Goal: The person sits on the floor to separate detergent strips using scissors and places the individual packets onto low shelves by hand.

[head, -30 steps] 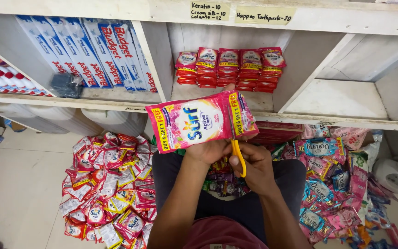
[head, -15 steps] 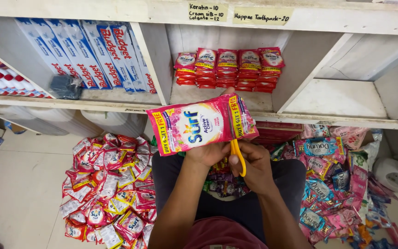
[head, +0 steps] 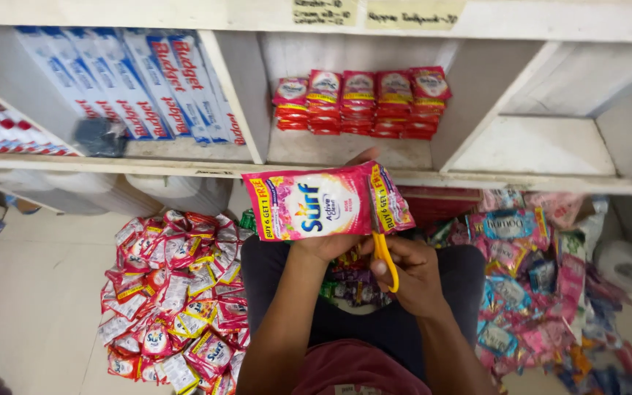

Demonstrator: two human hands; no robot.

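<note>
- Nearest the camera, a seated person's lap fills the lower middle, with both forearms reaching forward.
- Right hand is curled through the yellow handles of a pair of scissors, whose blades run up behind the packet strip and are hidden there.
- Left hand pinches the lower edge of a pink sachet strip, held up flat at the centre, in front of the shelf edge.
- That strip looks light, thin and floppy, with glossy film that could slip; a grip near the sealed seam beside the cut line would likely steady it best.
- On the floor to the left lies a heap of red sachets; to the right, a pile of pink and blue sachets.
- Farther off, the white shelf carries stacked red packets and blue-and-white boxes.
</note>
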